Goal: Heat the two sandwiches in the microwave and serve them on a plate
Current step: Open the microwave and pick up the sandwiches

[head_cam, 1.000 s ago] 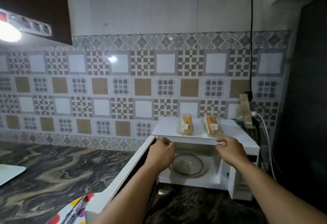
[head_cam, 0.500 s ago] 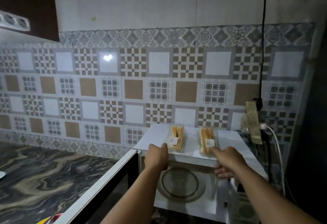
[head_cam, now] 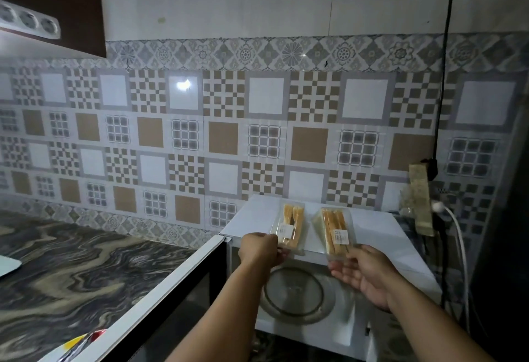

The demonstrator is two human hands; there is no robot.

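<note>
Up top, two packaged sandwiches are sitting on the white microwave (head_cam: pixel 372 227), door (head_cam: pixel 160 298) swinging wide open twd 7 o'clock. Left hand (head_cam: pixel 262 248) is pinching the near corner of the left sandwich pack (head_cam: pixel 290 227), grip pressed together on the clear plastic; pack is lying flat on the microwave roof at its front edge. Right hand (head_cam: pixel 369 274) is palm-up w/ fingers spread under the near end of the right sandwich pack (head_cam: pixel 336 231), thumb on its corner; that pack is tilting, near end overhanging the front edge. Glass turntable (head_cam: pixel 294 293) is lying inside the cavity, right below both hands. Marble-pattern desk (head_cam: pixel 71 270) is stretching off at 9 o'clock. A white plug & cable (head_cam: pixel 455 227) are hanging at 3 o'clock beside the microwave.
</note>
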